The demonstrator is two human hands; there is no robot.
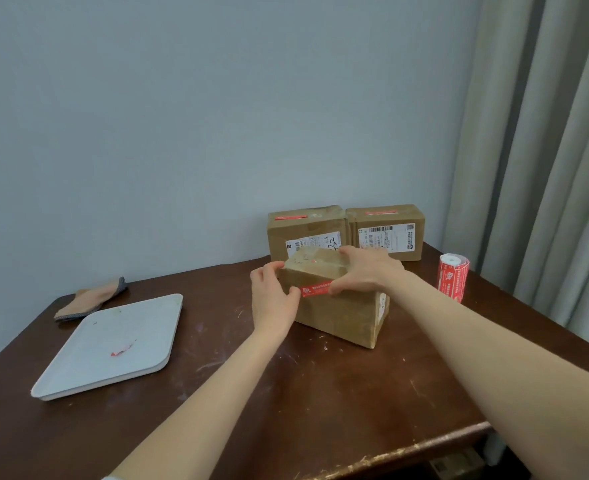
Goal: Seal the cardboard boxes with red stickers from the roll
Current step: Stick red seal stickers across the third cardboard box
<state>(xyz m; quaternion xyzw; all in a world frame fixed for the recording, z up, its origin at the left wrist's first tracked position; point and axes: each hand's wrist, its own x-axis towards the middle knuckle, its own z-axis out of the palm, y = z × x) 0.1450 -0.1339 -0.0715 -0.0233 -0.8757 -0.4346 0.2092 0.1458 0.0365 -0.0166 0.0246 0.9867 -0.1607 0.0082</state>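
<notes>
cardboard box (338, 313) | left hand (272, 299), right hand (369, 271) grip it | red sticker (315, 290) ends thumb-hidden

We see a dark brown wooden table (286, 393), smooth but scuffed, with pale scratches and worn varnish along its 5 o'clock edge. The near box (341, 313) is matt brown cardboard, slightly crumpled, carrying a glossy red paper sticker (317, 289). At 9 o'clock sits a smooth white plastic tray (78, 368); beyond it, a soft folded cloth (90, 299). The sticker roll (453, 277) looks shiny.
</notes>
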